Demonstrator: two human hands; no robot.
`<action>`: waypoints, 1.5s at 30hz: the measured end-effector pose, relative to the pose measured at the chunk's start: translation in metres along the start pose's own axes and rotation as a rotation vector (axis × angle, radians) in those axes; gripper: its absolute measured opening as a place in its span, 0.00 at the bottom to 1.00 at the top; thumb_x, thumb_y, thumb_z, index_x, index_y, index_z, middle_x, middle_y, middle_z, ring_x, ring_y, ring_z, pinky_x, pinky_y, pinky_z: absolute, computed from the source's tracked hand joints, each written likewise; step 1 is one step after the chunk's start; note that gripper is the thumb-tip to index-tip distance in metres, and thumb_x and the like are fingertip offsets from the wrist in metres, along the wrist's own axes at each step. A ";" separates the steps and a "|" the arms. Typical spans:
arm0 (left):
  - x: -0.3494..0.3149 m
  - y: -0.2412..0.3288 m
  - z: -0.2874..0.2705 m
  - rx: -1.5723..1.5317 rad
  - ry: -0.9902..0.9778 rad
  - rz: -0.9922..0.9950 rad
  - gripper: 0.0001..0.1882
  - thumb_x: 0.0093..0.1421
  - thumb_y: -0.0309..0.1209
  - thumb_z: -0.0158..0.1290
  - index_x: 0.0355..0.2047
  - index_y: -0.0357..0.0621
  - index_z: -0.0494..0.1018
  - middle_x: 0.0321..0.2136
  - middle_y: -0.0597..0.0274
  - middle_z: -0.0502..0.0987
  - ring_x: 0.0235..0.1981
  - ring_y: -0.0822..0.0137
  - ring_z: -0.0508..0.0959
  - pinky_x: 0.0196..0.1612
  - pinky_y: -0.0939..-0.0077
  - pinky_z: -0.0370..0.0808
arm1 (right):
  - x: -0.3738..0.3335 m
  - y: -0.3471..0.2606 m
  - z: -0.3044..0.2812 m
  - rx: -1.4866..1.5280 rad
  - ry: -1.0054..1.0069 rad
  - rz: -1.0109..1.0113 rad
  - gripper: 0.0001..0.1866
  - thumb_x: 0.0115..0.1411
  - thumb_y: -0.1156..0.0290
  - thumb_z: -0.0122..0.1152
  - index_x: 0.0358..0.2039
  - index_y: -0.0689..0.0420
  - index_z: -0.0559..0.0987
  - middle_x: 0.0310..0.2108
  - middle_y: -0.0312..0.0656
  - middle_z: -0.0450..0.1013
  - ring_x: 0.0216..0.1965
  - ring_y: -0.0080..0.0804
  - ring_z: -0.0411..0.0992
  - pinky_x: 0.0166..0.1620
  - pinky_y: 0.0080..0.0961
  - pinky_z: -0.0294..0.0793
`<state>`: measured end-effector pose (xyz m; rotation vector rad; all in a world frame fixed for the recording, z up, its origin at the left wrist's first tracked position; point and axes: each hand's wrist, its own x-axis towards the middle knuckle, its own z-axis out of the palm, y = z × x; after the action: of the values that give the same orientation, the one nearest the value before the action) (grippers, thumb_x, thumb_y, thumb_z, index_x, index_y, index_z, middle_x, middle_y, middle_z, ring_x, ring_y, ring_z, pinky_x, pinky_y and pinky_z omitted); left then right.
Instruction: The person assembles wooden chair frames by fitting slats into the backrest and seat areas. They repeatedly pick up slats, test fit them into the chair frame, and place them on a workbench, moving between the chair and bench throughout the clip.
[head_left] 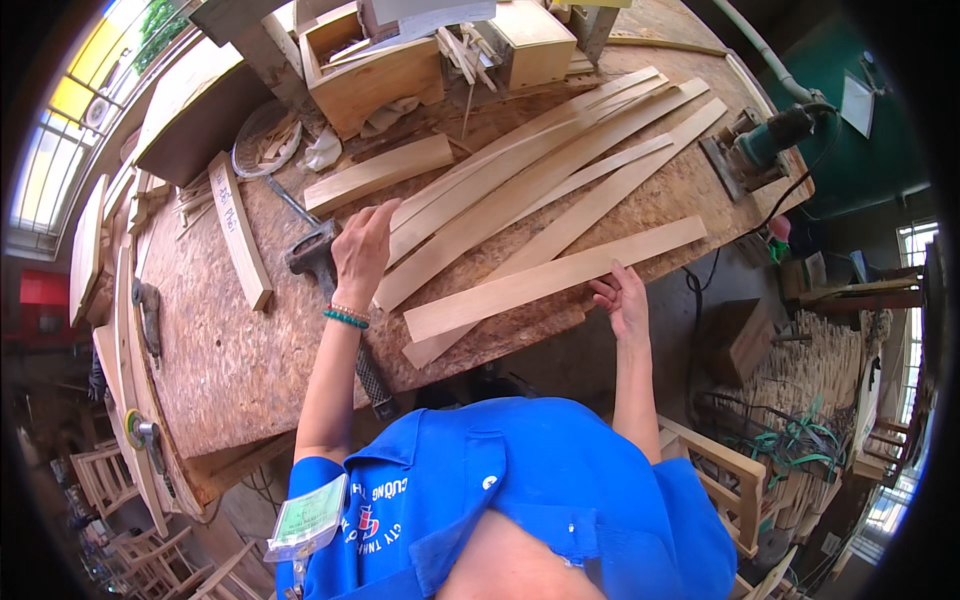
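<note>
Several long, pale wooden slats lie slantwise over one another on the workbench in front of me. My right hand (622, 300) grips the near edge of the front slat (540, 285), with a fingertip over its top face and the other fingers curled at the edge. That slat crosses above the left end of another slat (590, 225). My left hand (362, 250) is closed at the left ends of the farther slats (470, 195). Its fingertips are partly hidden, so what they hold does not show. A hammer (318, 250) lies beside and under my left wrist.
The workbench (240, 380) has a worn wooden top. A short thick board (380, 172) and a marked board (238, 230) lie left of the slats. Wooden boxes (375, 85) stand at the back. A corded green power tool (765, 145) sits at the right edge.
</note>
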<state>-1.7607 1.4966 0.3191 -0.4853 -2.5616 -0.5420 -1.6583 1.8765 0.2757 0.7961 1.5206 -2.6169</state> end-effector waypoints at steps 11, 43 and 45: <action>-0.037 0.028 -0.063 0.115 0.275 0.146 0.17 0.50 0.17 0.55 0.39 0.47 0.79 0.39 0.63 0.79 0.38 0.63 0.79 0.41 0.73 0.77 | 0.006 -0.049 0.084 -0.571 -0.504 0.189 0.22 0.63 0.53 0.51 0.44 0.62 0.73 0.36 0.47 0.77 0.32 0.29 0.77 0.33 0.21 0.79; -0.066 0.030 -0.055 -0.236 -0.175 -0.340 0.13 0.58 0.37 0.54 0.40 0.46 0.73 0.33 0.54 0.77 0.36 0.57 0.77 0.37 0.65 0.73 | 0.023 -0.032 0.087 -0.024 -0.386 -0.039 0.18 0.62 0.64 0.56 0.50 0.59 0.72 0.39 0.48 0.77 0.40 0.34 0.77 0.40 0.28 0.82; -0.043 0.022 -0.040 -0.070 -0.217 -0.308 0.17 0.58 0.36 0.54 0.46 0.45 0.72 0.42 0.55 0.75 0.42 0.57 0.76 0.41 0.67 0.73 | 0.022 -0.033 0.078 -0.033 -0.386 -0.040 0.18 0.62 0.64 0.56 0.49 0.59 0.72 0.39 0.47 0.77 0.40 0.34 0.77 0.39 0.27 0.82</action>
<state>-1.7014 1.4871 0.3352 -0.1796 -2.8549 -0.7230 -1.7189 1.8353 0.3247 0.2372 1.4728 -2.5663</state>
